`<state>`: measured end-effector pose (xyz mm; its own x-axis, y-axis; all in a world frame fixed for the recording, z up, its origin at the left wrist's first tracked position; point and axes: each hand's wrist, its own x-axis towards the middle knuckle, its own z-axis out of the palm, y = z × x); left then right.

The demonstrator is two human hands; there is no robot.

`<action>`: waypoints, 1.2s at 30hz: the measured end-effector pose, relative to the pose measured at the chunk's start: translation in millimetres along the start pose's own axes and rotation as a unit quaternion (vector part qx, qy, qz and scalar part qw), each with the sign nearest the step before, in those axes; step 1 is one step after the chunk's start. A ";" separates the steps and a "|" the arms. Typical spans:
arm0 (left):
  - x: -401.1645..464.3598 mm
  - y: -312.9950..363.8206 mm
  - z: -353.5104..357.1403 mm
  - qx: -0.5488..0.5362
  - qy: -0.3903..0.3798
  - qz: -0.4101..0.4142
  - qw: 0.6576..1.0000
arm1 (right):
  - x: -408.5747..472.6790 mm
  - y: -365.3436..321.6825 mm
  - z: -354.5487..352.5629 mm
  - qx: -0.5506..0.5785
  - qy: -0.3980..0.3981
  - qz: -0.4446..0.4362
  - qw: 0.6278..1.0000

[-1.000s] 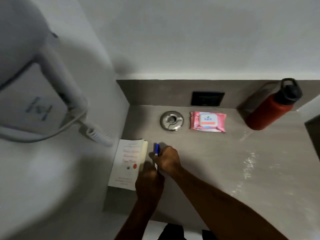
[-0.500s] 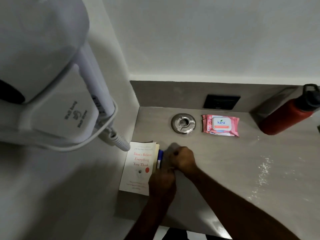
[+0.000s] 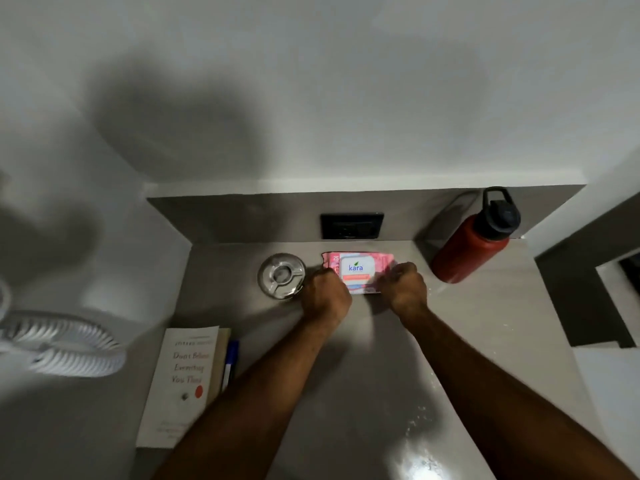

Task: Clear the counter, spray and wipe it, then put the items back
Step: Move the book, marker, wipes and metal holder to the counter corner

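A pink pack of wet wipes [image 3: 356,270] lies flat near the back of the grey counter [image 3: 363,375]. My left hand [image 3: 325,296] curls against the pack's left end and my right hand [image 3: 405,287] against its right end; both touch it. A glass ashtray [image 3: 281,275] sits just left of my left hand. A red bottle [image 3: 472,244] with a dark lid stands at the back right. A white book [image 3: 183,382] lies at the counter's left edge, and a blue pen [image 3: 230,363] rests along its right side.
A black wall socket [image 3: 351,226] sits in the low backsplash behind the pack. A white coiled cord [image 3: 65,344] hangs at the left by the wall. Wet streaks shine on the counter's right part [image 3: 419,455]. A dark opening [image 3: 620,271] borders the right.
Both hands left the pen beside the book and moved back and right to the ends of the wipes pack. The pen now lies along the book. The camera view shifted.
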<state>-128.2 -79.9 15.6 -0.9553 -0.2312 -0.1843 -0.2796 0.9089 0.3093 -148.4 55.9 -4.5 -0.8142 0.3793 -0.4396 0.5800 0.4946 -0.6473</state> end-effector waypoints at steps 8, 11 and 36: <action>-15.0 22.2 -9.9 -0.096 0.114 -0.020 0.989 | 1.1 -8.2 3.1 0.221 0.030 -0.014 0.975; -39.5 -13.3 -31.6 -0.147 0.157 -0.050 0.975 | -24.8 -30.1 21.9 0.252 -0.015 -0.075 0.965; -181.7 -240.0 -70.5 -0.191 0.117 -0.372 0.901 | -204.5 -81.1 199.8 -0.185 -0.243 -0.442 0.843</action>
<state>105.7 -280.5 40.5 -0.4717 -0.8346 -0.2844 -0.8204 0.2973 0.4884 -34.6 -218.1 13.5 -0.7962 -0.5864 -0.1491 -0.3637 0.6608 -0.6566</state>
